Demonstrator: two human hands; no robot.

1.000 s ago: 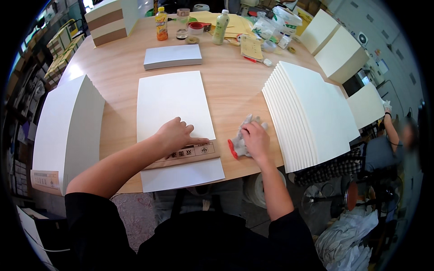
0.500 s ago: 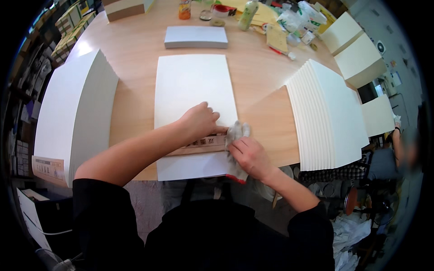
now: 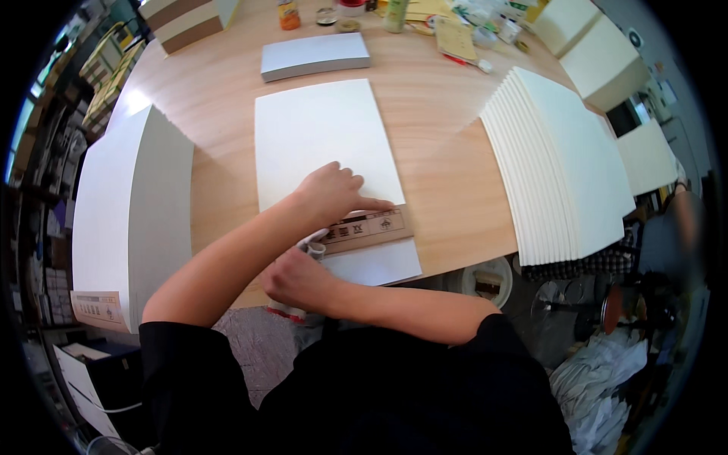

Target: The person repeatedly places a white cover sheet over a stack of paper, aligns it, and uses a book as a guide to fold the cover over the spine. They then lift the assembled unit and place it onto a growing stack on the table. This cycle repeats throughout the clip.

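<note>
A large white sheet or board lies on the table in front of me. Along its near end runs a brown printed paper strip, with a white flap or sheet showing below it. My left hand rests on the white sheet, one digit stretched along the strip's upper edge and the others bent; it holds nothing. Beneath my left forearm, my right hand is closed on a whitish knitted work glove with a red cuff, at the strip's left part. The forearm hides the strip's left end.
A tall white stack with a brown strip stands left. Fanned white boards stand right. Beyond the sheet lies a white block of paper. Bottles, bags and a brush clutter the far edge. At far right, another person's hand touches a pale board.
My right hand with the glove has moved from the strip's right end to its left, passing under my left forearm. The left hand stays near the strip's upper edge. The view has shifted slightly.
</note>
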